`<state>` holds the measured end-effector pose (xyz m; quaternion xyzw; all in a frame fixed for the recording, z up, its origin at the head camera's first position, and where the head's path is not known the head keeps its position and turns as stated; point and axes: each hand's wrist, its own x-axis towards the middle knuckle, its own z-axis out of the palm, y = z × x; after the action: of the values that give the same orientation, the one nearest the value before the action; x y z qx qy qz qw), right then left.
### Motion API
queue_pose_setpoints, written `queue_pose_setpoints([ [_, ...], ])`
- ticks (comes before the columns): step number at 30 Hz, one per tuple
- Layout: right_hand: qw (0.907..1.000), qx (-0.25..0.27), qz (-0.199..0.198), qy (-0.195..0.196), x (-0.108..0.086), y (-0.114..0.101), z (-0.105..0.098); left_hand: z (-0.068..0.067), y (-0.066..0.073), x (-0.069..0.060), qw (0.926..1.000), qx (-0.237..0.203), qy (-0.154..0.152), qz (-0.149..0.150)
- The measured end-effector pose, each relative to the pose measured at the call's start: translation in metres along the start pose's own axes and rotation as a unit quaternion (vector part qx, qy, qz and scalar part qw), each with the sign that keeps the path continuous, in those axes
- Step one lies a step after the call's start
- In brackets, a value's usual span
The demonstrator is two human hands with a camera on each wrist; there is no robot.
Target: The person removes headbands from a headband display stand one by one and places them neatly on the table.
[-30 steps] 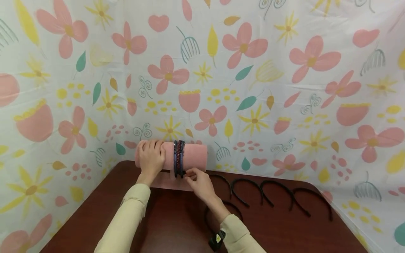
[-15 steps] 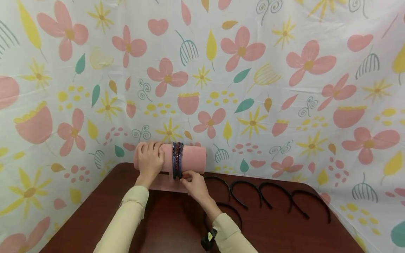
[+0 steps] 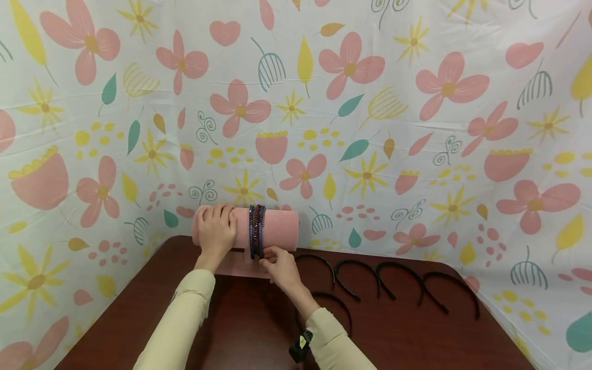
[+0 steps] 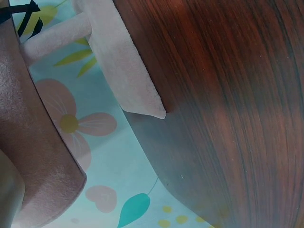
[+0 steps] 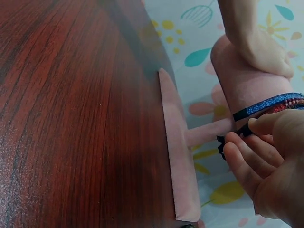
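Observation:
A pink, plush-covered headband stand (image 3: pixel 282 230) lies crosswise at the back of the table, its roll held up by a short post on a flat base (image 5: pixel 178 152). Several headbands (image 3: pixel 256 231), blue and red with glittery beads, sit side by side around the middle of the roll. Over the roll's left end my left hand (image 3: pixel 215 231) curls its fingers and grips it. Just below the headbands, my right hand (image 3: pixel 283 268) pinches a dark headband end (image 5: pixel 245 129) between thumb and fingers. The left wrist view shows the stand's roll (image 4: pixel 42 123) and base, but not the left fingers clearly.
Several black headbands (image 3: pixel 400 267) lie in a row on the brown wooden table (image 3: pixel 398 334), right of the stand. Another headband (image 3: pixel 347 308) lies partly behind the right forearm. A flower-printed cloth (image 3: pixel 351 118) hangs behind and beside the table.
My right hand has shifted slightly left, closer in against the headbands on the roll. The left hand keeps its grip on the roll's end. The head view has moved a little.

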<state>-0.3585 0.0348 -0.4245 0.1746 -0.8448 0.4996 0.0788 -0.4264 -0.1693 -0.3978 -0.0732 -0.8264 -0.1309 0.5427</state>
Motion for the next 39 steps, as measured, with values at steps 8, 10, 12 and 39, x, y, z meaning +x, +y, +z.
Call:
queue_pose_setpoints([
  [8, 0.9996, -0.01, -0.011, 0.022, -0.001, 0.0, -0.005, 0.001, 0.001, 0.0, 1.0, -0.006, 0.004, 0.003],
  [10, 0.9991, -0.024, -0.017, 0.033, -0.001, 0.0, -0.007, 0.001, 0.001, 0.001, 0.9999, -0.007, 0.006, 0.005],
  [12, 0.9979, -0.04, -0.023, 0.045, -0.001, 0.001, -0.009, 0.001, 0.001, 0.001, 0.9999, -0.007, 0.009, 0.007],
  [39, 0.985, -0.118, -0.066, 0.108, -0.011, 0.019, -0.04, 0.001, -0.002, 0.0, 0.9998, -0.003, 0.017, 0.01],
])
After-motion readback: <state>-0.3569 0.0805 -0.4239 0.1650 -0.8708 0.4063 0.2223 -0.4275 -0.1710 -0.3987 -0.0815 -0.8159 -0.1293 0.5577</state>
